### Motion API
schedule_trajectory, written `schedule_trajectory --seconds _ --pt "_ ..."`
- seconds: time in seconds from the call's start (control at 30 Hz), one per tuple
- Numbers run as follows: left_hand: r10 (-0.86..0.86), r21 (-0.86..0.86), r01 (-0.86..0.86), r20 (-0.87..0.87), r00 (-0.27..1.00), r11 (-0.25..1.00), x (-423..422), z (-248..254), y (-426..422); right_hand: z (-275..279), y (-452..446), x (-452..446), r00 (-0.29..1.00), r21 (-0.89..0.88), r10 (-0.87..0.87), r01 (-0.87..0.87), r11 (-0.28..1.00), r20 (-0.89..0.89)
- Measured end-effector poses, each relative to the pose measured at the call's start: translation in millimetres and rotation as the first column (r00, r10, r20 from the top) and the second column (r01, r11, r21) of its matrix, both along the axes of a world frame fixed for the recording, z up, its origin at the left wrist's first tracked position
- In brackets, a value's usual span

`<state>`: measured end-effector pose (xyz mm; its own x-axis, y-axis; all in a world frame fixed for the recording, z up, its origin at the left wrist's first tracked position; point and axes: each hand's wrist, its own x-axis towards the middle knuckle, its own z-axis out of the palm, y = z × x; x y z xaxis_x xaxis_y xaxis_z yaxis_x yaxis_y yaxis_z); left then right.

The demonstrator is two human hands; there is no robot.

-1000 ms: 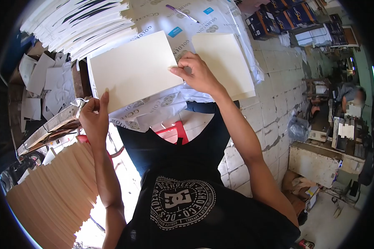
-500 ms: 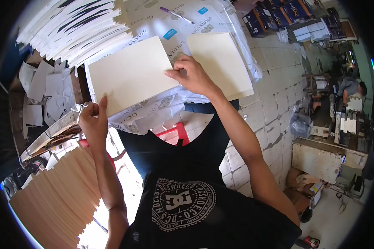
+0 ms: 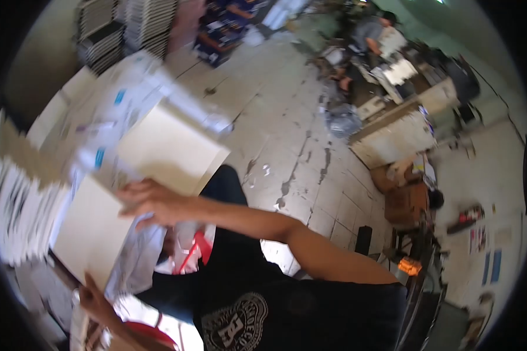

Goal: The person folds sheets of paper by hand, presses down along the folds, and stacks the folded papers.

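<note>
A cream paper sheet point(image 3: 91, 225) lies on the white printed wrapping at the left, tilted in view. My left hand point(image 3: 93, 299) is closed at its near corner, thumb on top; motion blurs the other fingers. My right hand point(image 3: 153, 202) is over the sheet's right edge with its fingers stretched out and apart, holding nothing I can see. Just beyond it lies a second cream piece point(image 3: 173, 146), perhaps several layers thick. A blurred purple pen point(image 3: 96, 126) rests on the wrapping point(image 3: 108, 111).
Stacked white paper bundles point(image 3: 20, 213) stand at the far left. Dark blue boxes point(image 3: 219, 32) sit on the tiled floor point(image 3: 275, 123) at the back. A seated person point(image 3: 372, 35) is at a cluttered bench point(image 3: 392, 126) on the right. A red stool point(image 3: 199, 248) shows below the table.
The view has swung right, so the table now sits further left. My right hand has gone from a pinch at the sheet's edge to spread fingers. My left hand stays at the near corner.
</note>
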<state>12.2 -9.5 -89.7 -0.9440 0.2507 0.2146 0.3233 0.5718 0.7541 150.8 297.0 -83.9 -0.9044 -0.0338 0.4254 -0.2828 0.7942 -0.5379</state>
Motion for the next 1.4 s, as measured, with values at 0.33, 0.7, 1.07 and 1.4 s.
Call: schedule_trajectory --seconds 0.33,0.7,1.07,1.4 --pt "0.027 -0.171 -0.028 -0.008 1.000 0.985 -6.3 3.9 -1.4 -15.5 -2.2 -2.8 0.996 -0.084 -0.039 0.032 0.996 -0.083" --pt "-0.046 0.233 -0.028 0.305 0.951 0.972 -5.0 -33.0 -44.5 -46.6 1.1 -13.5 1.000 -0.264 -0.005 -0.003 0.965 -0.029" --pt "0.000 0.173 -0.004 0.022 1.000 0.985 40.2 -3.8 -27.8 -15.8 -10.6 -14.3 0.994 -0.025 -0.107 0.107 0.994 0.017" --pt "0.086 0.282 -0.104 0.075 0.993 0.954 40.5 -19.0 -28.6 -19.8 -10.2 -14.8 0.994 -0.092 -0.106 0.107 0.990 0.012"
